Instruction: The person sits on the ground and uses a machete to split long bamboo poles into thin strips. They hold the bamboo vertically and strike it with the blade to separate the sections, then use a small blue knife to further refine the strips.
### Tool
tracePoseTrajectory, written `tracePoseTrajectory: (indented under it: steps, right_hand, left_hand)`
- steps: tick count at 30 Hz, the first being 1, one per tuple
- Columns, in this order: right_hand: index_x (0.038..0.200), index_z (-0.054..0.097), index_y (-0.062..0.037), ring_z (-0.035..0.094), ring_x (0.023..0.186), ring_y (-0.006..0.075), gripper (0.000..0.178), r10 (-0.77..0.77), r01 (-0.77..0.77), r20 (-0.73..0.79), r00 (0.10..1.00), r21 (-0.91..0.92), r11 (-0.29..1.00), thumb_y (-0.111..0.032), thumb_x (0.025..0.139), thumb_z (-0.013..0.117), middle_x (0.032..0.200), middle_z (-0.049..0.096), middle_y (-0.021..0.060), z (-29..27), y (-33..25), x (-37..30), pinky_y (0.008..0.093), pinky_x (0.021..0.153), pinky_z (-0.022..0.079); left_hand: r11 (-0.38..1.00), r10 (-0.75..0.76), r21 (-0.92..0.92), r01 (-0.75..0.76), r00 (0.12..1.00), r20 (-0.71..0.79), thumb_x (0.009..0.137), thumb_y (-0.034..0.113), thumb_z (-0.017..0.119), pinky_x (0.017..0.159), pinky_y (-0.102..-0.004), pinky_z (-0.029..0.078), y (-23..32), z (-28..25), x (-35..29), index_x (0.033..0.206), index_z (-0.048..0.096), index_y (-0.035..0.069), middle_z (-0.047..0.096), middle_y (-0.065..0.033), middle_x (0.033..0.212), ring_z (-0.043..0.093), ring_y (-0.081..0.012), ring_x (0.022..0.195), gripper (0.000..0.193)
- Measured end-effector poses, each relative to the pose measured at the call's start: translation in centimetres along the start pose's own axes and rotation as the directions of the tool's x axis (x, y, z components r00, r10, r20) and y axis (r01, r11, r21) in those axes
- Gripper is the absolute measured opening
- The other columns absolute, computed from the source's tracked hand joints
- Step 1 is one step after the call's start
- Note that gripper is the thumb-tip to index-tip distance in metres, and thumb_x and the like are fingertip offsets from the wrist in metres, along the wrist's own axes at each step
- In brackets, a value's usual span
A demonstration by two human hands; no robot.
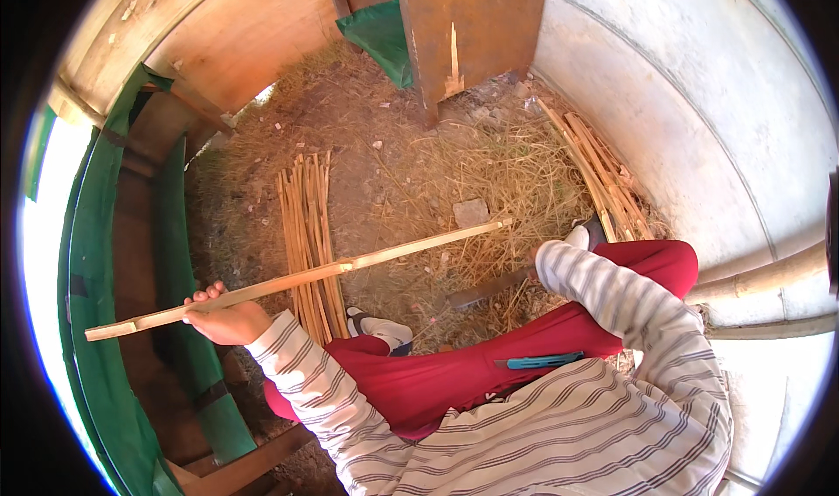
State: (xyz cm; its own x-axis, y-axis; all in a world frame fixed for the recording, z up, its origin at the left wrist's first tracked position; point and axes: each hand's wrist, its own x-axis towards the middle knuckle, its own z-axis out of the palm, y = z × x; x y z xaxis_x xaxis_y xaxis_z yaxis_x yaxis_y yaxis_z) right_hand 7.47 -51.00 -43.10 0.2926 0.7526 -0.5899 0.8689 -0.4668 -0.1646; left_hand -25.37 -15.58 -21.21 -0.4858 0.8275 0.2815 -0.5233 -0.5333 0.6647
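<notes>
At the left of the frame, the left hand (229,320) has its fingers clamped on a long bamboo strip (301,277), which slants up to right of centre, crossing over a bundle of thin sticks (306,221). Right of centre, the right hand (536,253) is mostly hidden, so I cannot tell how its fingers stand; a dark flat bar (489,290) shows just beside it.

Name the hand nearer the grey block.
Right. The right hand, mostly hidden, is below and right of the grey block; the left hand, gripping a bamboo strip, is farther off, lower left.
</notes>
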Motion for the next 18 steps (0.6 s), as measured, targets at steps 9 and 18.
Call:
tracePoseTrajectory:
  steps: [9,18]
  right_hand:
    - [0.136,0.054,-0.011,0.047,0.129,0.0343,0.054,-0.055,0.104,0.212,0.976,-0.226,0.968,-0.031,0.088,0.068,0.141,0.048,0.0152,12.5,0.4,13.1,0.0503,0.106,0.04]
    - [0.141,0.05,-0.0137,0.044,0.134,0.0316,0.059,0.097,-0.067,0.186,0.978,-0.159,0.985,-0.028,0.087,0.07,0.143,0.048,0.0133,13.7,-0.7,12.8,0.0532,0.111,0.033]
  left_hand:
    - [0.997,0.009,0.082,-0.009,1.0,-0.004,0.105,0.029,0.04,0.065,-0.0325,0.041,-0.7,-1.2,1.1,0.107,0.049,0.004,0.043,-0.0045,0.084,0.042,-0.0181,0.072,0.026]
    - [0.999,-0.046,0.01,0.046,0.999,0.005,0.104,0.025,0.041,0.062,-0.0315,0.041,-1.6,-2.6,2.5,0.1,0.046,0.005,0.041,-0.0042,0.082,0.041,-0.0187,0.069,0.02]
